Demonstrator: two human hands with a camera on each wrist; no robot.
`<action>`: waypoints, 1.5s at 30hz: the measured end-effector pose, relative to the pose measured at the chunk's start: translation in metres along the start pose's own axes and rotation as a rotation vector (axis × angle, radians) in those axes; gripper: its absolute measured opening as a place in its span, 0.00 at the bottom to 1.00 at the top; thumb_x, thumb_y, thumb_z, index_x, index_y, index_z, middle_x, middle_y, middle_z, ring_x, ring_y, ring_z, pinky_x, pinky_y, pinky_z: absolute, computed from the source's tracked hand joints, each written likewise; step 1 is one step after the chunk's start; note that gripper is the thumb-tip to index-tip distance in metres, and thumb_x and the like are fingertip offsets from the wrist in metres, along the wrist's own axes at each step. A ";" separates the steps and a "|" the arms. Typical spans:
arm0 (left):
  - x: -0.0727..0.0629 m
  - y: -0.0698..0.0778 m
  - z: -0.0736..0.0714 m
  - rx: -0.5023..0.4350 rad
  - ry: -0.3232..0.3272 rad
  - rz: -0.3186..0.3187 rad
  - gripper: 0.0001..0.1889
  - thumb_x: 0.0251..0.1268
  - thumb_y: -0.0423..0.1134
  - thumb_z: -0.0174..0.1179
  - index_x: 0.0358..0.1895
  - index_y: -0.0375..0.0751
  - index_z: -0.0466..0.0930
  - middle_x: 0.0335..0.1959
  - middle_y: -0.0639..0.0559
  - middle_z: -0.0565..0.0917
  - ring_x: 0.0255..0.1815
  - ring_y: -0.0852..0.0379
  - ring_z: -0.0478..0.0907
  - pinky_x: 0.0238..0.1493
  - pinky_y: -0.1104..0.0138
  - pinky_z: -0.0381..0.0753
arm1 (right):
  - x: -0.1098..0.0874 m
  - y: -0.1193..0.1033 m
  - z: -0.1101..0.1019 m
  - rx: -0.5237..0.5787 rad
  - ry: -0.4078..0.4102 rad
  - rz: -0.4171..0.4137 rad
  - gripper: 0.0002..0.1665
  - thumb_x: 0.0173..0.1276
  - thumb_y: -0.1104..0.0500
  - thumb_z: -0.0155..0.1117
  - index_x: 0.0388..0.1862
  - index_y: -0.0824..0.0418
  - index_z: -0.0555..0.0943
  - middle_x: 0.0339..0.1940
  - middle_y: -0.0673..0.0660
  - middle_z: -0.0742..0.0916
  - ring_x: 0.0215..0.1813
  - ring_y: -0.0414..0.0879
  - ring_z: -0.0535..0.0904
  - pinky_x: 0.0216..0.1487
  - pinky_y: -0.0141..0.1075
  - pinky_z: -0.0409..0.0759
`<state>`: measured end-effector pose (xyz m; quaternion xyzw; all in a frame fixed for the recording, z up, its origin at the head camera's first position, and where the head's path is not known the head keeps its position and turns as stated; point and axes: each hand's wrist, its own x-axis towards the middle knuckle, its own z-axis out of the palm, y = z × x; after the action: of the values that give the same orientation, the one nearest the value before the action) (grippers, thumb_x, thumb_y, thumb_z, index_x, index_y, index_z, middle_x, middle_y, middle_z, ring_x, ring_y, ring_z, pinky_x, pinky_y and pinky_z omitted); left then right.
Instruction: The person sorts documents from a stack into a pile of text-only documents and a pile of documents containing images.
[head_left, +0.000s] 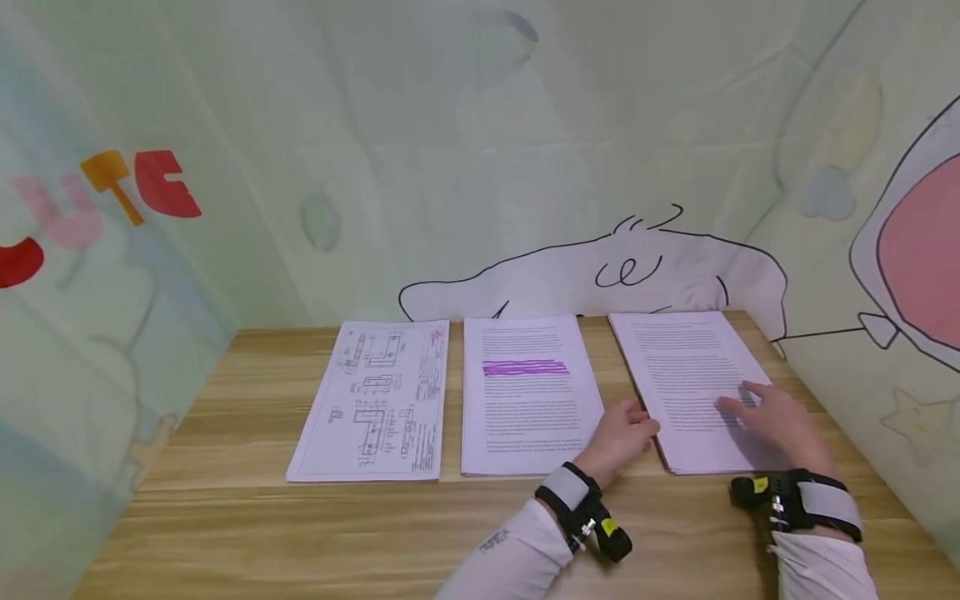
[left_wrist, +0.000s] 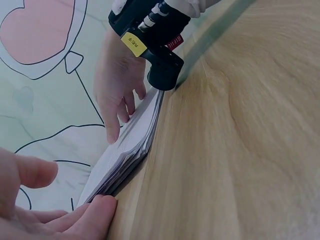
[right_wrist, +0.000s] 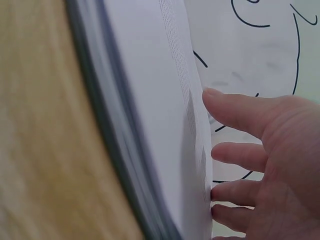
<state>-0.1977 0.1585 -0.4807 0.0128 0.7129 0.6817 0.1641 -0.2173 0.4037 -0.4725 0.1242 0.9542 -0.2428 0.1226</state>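
Three stacks of paper lie in a row on the wooden table. My left hand is at the left edge of the right-hand stack of printed sheets. In the left wrist view its fingers touch the side of that stack, with the thumb held apart. My right hand is over the right part of the same stack, fingers spread. In the right wrist view its fingertips meet the top page or lie very close to it; exact contact is hard to tell.
A middle stack of printed text bears purple highlighter strokes. Left of it lies a stack topped by a technical drawing. Behind the wooden table hangs a pale curtain with cartoon figures. Each wrist wears a strapped camera.
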 end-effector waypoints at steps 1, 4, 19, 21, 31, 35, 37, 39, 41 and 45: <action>0.000 0.000 0.000 -0.019 0.005 -0.005 0.28 0.64 0.32 0.60 0.68 0.33 0.70 0.51 0.42 0.85 0.36 0.55 0.83 0.45 0.62 0.85 | 0.000 0.000 0.000 -0.002 0.001 -0.004 0.60 0.70 0.28 0.50 0.74 0.77 0.51 0.70 0.87 0.55 0.69 0.84 0.51 0.65 0.73 0.57; 0.001 0.001 -0.001 -0.045 0.015 -0.022 0.28 0.63 0.32 0.60 0.68 0.33 0.69 0.52 0.42 0.85 0.36 0.53 0.83 0.47 0.60 0.85 | 0.000 -0.001 0.000 -0.007 0.007 -0.014 0.58 0.70 0.29 0.49 0.74 0.77 0.52 0.70 0.87 0.56 0.69 0.84 0.52 0.64 0.73 0.58; 0.008 0.004 -0.006 -0.100 0.079 -0.057 0.22 0.61 0.32 0.61 0.60 0.36 0.78 0.41 0.48 0.87 0.40 0.57 0.82 0.47 0.59 0.84 | 0.000 -0.017 0.003 0.007 0.089 -0.097 0.53 0.74 0.33 0.47 0.74 0.77 0.55 0.68 0.87 0.62 0.67 0.81 0.59 0.63 0.70 0.64; 0.009 0.005 -0.007 -0.102 0.098 -0.057 0.19 0.61 0.32 0.61 0.57 0.36 0.80 0.39 0.49 0.87 0.38 0.58 0.81 0.44 0.61 0.84 | 0.000 -0.019 0.003 0.007 0.101 -0.126 0.52 0.74 0.33 0.47 0.73 0.77 0.57 0.67 0.86 0.65 0.66 0.80 0.62 0.61 0.69 0.65; 0.008 0.005 -0.012 0.016 0.163 -0.005 0.10 0.62 0.29 0.54 0.44 0.36 0.83 0.33 0.52 0.82 0.34 0.60 0.73 0.36 0.69 0.72 | 0.004 -0.028 0.009 0.032 0.122 -0.149 0.48 0.76 0.35 0.46 0.73 0.75 0.60 0.65 0.83 0.71 0.63 0.76 0.68 0.56 0.64 0.71; 0.008 0.004 -0.015 0.073 0.192 0.012 0.15 0.62 0.26 0.49 0.47 0.38 0.81 0.37 0.50 0.83 0.38 0.59 0.74 0.42 0.67 0.74 | 0.005 -0.034 0.011 0.069 0.097 -0.142 0.49 0.75 0.34 0.46 0.74 0.73 0.59 0.66 0.82 0.70 0.64 0.74 0.68 0.55 0.62 0.73; 0.007 0.003 -0.018 0.079 0.202 0.031 0.16 0.61 0.26 0.49 0.49 0.39 0.81 0.39 0.49 0.84 0.40 0.58 0.75 0.45 0.66 0.75 | 0.005 -0.038 0.012 0.093 0.081 -0.149 0.50 0.75 0.34 0.46 0.76 0.73 0.55 0.68 0.83 0.67 0.67 0.76 0.65 0.60 0.64 0.71; 0.007 0.003 -0.022 0.073 0.207 0.055 0.17 0.62 0.26 0.48 0.49 0.40 0.81 0.40 0.49 0.84 0.41 0.59 0.75 0.48 0.65 0.76 | 0.005 -0.042 0.013 0.133 0.064 -0.155 0.53 0.75 0.33 0.45 0.78 0.72 0.47 0.71 0.84 0.61 0.71 0.78 0.59 0.66 0.67 0.65; 0.006 0.003 -0.027 0.058 0.209 0.080 0.18 0.62 0.25 0.48 0.51 0.40 0.81 0.40 0.50 0.85 0.41 0.60 0.75 0.49 0.66 0.75 | 0.006 -0.047 0.015 0.176 0.058 -0.156 0.57 0.74 0.32 0.46 0.79 0.71 0.38 0.73 0.85 0.55 0.74 0.79 0.52 0.69 0.69 0.58; 0.004 0.006 -0.042 0.069 0.197 0.140 0.19 0.63 0.25 0.46 0.53 0.39 0.80 0.42 0.49 0.85 0.42 0.60 0.76 0.51 0.66 0.76 | 0.006 -0.056 0.018 0.267 0.064 -0.135 0.61 0.73 0.30 0.46 0.79 0.67 0.28 0.76 0.82 0.47 0.76 0.78 0.44 0.71 0.70 0.51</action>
<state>-0.2132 0.1194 -0.4747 0.0013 0.7460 0.6644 0.0449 -0.2366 0.3483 -0.4660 0.0825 0.9231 -0.3712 0.0576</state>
